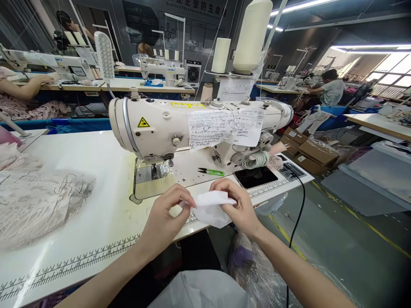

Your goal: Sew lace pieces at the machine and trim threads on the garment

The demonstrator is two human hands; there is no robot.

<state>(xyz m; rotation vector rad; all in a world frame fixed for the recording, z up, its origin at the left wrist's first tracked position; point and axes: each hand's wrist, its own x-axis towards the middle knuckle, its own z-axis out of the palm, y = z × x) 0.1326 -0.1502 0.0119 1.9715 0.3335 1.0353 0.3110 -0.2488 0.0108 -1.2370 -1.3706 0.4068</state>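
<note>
Between my two hands hangs a small piece of thin white fabric, folded along its upper edge. My left hand pinches its left end between thumb and forefinger. On the other side, my right hand is closed on the right end. Both hands are over the front edge of the sewing table. Just beyond them stands a white sewing machine, its needle plate to the left of the fabric. Green-handled thread snips lie on the machine bed.
Pale lace garments are heaped on the table's left. Right of the machine lie a dark phone and a coil of pale cord. A black cable hangs off the right edge. Cardboard boxes sit on the floor; other people work behind.
</note>
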